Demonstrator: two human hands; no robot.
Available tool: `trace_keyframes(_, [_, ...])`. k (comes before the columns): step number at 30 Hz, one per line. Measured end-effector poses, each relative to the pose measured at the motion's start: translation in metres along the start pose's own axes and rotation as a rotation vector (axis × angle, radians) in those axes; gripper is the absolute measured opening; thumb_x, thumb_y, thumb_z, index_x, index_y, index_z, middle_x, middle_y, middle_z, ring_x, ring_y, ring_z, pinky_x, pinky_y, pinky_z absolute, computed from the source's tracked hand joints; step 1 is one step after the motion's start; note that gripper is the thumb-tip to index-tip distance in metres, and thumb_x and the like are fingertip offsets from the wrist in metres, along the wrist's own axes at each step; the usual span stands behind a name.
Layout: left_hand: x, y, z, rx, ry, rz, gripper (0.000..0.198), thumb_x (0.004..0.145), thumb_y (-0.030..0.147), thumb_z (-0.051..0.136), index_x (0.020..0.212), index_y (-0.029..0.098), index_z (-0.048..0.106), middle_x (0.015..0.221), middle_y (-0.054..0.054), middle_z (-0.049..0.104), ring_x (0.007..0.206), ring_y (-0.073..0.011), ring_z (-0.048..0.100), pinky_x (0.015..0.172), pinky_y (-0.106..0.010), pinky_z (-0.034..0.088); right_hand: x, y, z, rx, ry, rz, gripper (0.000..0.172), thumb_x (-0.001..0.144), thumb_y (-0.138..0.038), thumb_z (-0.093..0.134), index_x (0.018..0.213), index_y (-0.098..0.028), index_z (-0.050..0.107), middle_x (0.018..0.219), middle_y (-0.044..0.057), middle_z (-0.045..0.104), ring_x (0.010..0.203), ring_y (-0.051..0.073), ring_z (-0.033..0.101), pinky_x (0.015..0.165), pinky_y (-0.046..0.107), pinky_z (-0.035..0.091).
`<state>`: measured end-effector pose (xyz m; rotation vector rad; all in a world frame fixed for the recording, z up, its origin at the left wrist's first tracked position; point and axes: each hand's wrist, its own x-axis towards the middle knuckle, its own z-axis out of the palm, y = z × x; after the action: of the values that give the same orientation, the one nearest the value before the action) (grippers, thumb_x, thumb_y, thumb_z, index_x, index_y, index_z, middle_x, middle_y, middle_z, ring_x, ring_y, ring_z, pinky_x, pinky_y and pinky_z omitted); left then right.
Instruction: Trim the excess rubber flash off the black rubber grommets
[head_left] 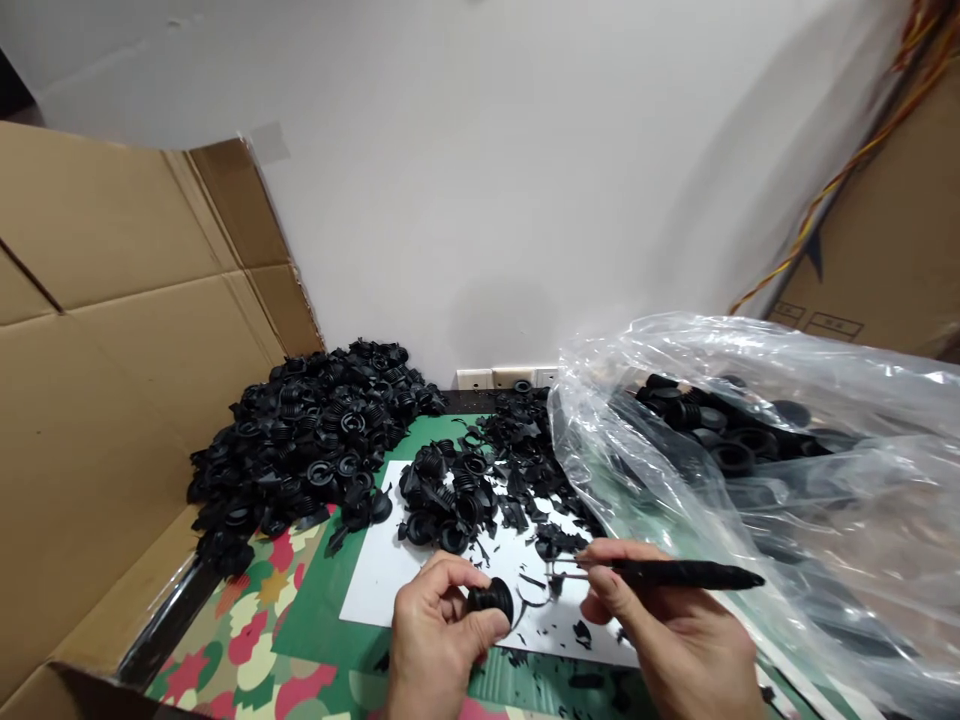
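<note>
My left hand (442, 630) pinches a black ribbed rubber boot (495, 602) between thumb and fingers, with its round end turned to the right. To the right, my right hand (660, 625) grips a slim black-handled tool (690, 574) with two thin metal prongs, like tweezers. Its prongs point left toward the boot and are apart from it. A thin curved black strip (534, 603) shows between the boot and the prongs. Beneath both hands lies a white sheet (367, 590) strewn with black scraps. Just beyond them sits a small heap of black ribbed parts (450, 500).
A large pile of black rubber parts (300, 440) rests at the left against an opened cardboard box (112, 300). At the right, a clear plastic bag (825, 500) holds more black parts. Black trimmings (525, 440) lie near wall sockets (476, 380). A green mat (322, 610) is under the sheet.
</note>
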<state>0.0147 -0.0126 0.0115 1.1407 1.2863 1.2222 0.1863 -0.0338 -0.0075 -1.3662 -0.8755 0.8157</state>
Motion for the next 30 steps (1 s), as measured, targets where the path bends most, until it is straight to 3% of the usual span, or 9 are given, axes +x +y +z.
trace_keyframes(5, [-0.002,-0.006,0.0,-0.019,0.002,-0.001,0.019,0.048,0.002,0.068,0.061,0.016,0.067,0.067,0.005,0.053,0.042,-0.0043,0.041,0.038,-0.017,0.029,-0.008,0.001,0.01,0.163,-0.047,0.132,0.037,0.068,-0.052,0.069,0.08,-0.018,0.065,0.047,-0.003,0.058,0.049,0.016,0.055,0.051,0.025,0.044])
trace_keyframes(14, [-0.002,-0.008,0.001,-0.016,0.008,0.017,0.024,0.046,0.0,0.069,0.062,0.016,0.069,0.07,0.004,0.056,0.046,-0.0048,0.041,0.043,-0.017,0.029,-0.008,-0.002,0.012,0.31,-0.079,0.181,0.038,0.064,-0.051,0.074,0.077,-0.017,0.064,0.045,-0.003,0.056,0.044,0.015,0.054,0.047,0.026,0.045])
trace_keyframes(19, [-0.002,-0.008,0.005,-0.066,0.088,-0.019,0.021,0.044,0.003,0.068,0.061,0.016,0.068,0.066,0.005,0.056,0.043,-0.0036,0.038,0.041,-0.016,0.025,-0.008,-0.001,0.012,0.389,-0.14,0.192,0.038,0.068,-0.055,0.069,0.076,-0.018,0.062,0.066,0.004,0.066,0.056,0.021,0.064,0.047,0.028,0.052])
trace_keyframes(22, [-0.003,-0.007,0.006,-0.095,0.102,-0.069,0.021,0.044,0.005,0.068,0.062,0.016,0.066,0.053,0.006,0.055,0.041,-0.0046,0.038,0.04,-0.016,0.025,-0.009,-0.001,0.014,0.425,-0.142,0.183,0.037,0.073,-0.055,0.065,0.078,-0.02,0.058,0.079,0.006,0.068,0.063,0.023,0.068,0.051,0.029,0.054])
trace_keyframes(26, [-0.004,-0.006,0.006,-0.078,0.102,-0.144,0.021,0.046,0.006,0.067,0.065,0.016,0.065,0.038,0.009,0.051,0.036,-0.005,0.037,0.041,-0.016,0.025,-0.013,0.004,0.016,0.306,-0.162,0.109,0.037,0.076,-0.058,0.06,0.082,-0.022,0.058,0.09,0.006,0.068,0.072,0.023,0.069,0.061,0.03,0.054])
trace_keyframes(30, [-0.005,-0.004,0.005,-0.088,0.1,-0.193,0.022,0.046,0.007,0.067,0.066,0.016,0.063,0.037,0.007,0.053,0.034,-0.0051,0.038,0.04,-0.016,0.024,-0.014,0.008,0.016,0.138,-0.17,0.008,0.039,0.077,-0.061,0.056,0.083,-0.023,0.061,0.093,0.006,0.067,0.084,0.024,0.064,0.07,0.031,0.051])
